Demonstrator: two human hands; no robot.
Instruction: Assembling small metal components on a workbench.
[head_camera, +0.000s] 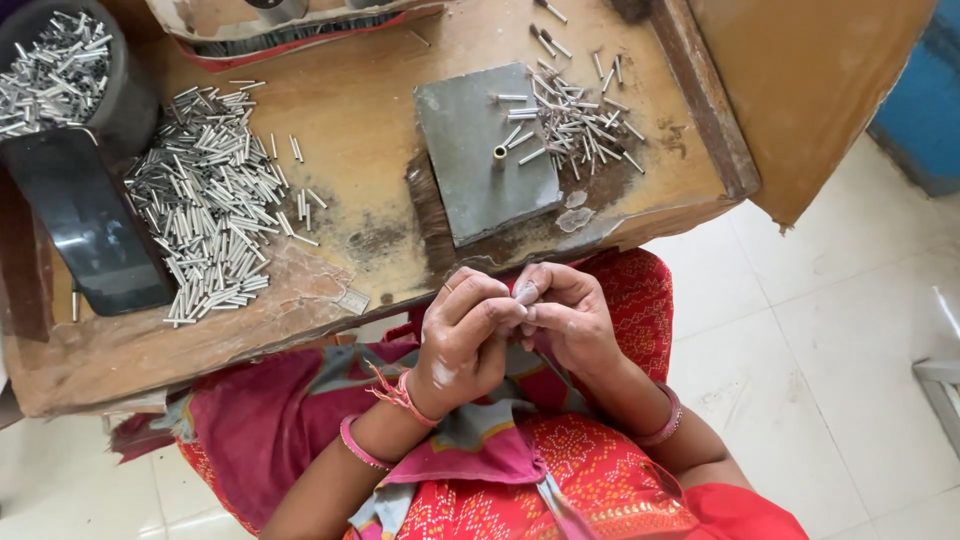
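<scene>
Where piles lie, two hands (515, 310)

A worn wooden surface (350, 110) stands low over a pale tiled floor (830, 330), lit by soft daylight.

— What is seen on the worn wooden workbench (350, 100)?

— A large heap of short silver metal tubes (215, 200) is spread at its left part, beside a flat black glossy slab (90, 225). More tubes are held in a round dark bowl (60, 70) at the corner.

— And toward the middle?

— A square grey metal block (480, 160) is laid there, with a small brass bush (499, 153) set upright on it and a smaller scatter of thin metal pins (580, 120) overlapping its right edge.
</scene>
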